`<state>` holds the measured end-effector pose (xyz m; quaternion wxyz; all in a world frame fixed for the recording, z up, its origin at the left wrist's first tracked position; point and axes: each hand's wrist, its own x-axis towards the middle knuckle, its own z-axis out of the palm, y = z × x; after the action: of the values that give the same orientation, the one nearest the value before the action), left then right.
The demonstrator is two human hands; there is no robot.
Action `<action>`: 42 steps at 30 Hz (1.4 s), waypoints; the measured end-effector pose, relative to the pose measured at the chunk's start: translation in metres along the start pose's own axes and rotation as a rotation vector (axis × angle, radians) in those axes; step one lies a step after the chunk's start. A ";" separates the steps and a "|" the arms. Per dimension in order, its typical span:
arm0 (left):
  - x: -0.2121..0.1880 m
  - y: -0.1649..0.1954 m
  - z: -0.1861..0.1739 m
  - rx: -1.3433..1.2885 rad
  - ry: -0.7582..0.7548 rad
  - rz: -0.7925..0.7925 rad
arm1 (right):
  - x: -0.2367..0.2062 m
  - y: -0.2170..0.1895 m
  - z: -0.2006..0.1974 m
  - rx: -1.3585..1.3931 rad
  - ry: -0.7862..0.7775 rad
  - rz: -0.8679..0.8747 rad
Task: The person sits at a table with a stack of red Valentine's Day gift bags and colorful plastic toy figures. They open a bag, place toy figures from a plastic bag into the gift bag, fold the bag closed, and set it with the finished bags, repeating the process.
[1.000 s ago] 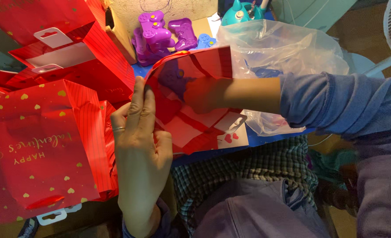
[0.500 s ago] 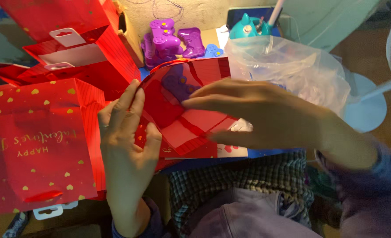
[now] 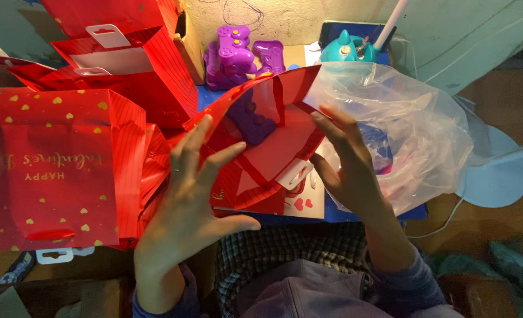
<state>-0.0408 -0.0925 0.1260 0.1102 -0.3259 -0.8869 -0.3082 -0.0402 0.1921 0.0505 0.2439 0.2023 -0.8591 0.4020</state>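
An open red gift bag (image 3: 285, 147) lies on its side in front of me, held between both hands. My left hand (image 3: 185, 206) grips its left wall, fingers spread on top and thumb underneath. My right hand (image 3: 347, 168) holds the bag's right edge with straight fingers. A purple toy shaped like a game controller (image 3: 251, 119) lies inside the bag, seen through its mouth. A white hang tab (image 3: 292, 175) sticks out near the bag's lower edge.
A heap of red gift bags with gold hearts (image 3: 49, 171) fills the left. More purple controller toys (image 3: 238, 53) and a teal toy (image 3: 344, 50) stand at the back. A clear plastic bag (image 3: 409, 129) lies right; beyond it is a white fan base (image 3: 497, 176).
My right hand, which reached deep into the bag a second ago, has come out and now holds the bag's right edge. The purple toy now lies inside the opened bag.
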 end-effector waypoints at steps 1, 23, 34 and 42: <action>-0.001 0.001 0.002 0.009 -0.007 -0.015 | 0.003 -0.002 0.004 -0.057 0.027 0.002; -0.003 -0.024 0.011 -0.633 0.189 -0.199 | -0.009 -0.020 0.005 0.841 0.091 0.250; 0.002 0.003 -0.006 0.037 0.162 -0.074 | -0.012 -0.010 0.005 0.418 0.141 0.177; 0.005 0.036 0.005 0.290 0.173 0.061 | -0.016 -0.020 0.012 0.319 0.090 0.072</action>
<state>-0.0212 -0.0655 0.1411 0.2416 -0.3056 -0.8989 -0.2004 -0.0196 0.1731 0.0457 0.2325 0.1893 -0.7792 0.5504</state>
